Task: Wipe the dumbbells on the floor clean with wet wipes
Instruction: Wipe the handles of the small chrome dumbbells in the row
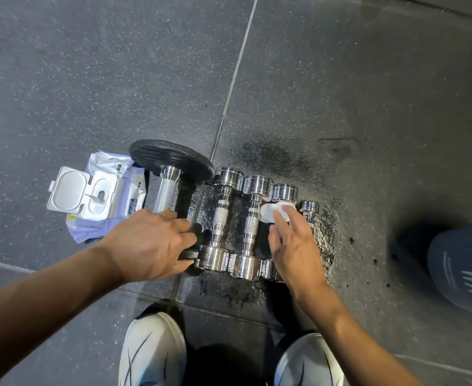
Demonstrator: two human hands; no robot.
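– While the left hand [151, 243] curls its fingers and thumb round the near end of the black-plate dumbbell [168, 188], what is the right hand [293, 246] doing?

– It lies spread out, fingers fairly straight, pressing a white wet wipe [268, 214] against the third chrome dumbbell [285, 192], just below that dumbbell's far head.

– So where do the dumbbells lie?

– All side by side on the dark speckled floor [118, 79], handles pointing away from the person. Right of the black-plate one come the first chrome dumbbell [221, 218] and the second chrome dumbbell [253, 221], heads touching, then the third, then a smaller fourth chrome dumbbell [309, 208] mostly hidden behind the right hand.

– And the wipes?

– The wipes pack [98, 196] lies on the floor just left of the black-plate dumbbell, its white lid flipped open.

– Is the floor dry?

– A wet patch [324, 235] glistens under and right of the chrome row. Two white shoes [152, 349] stand at the near edge of the view, and a dark shoe [463, 266] shows at the right edge.
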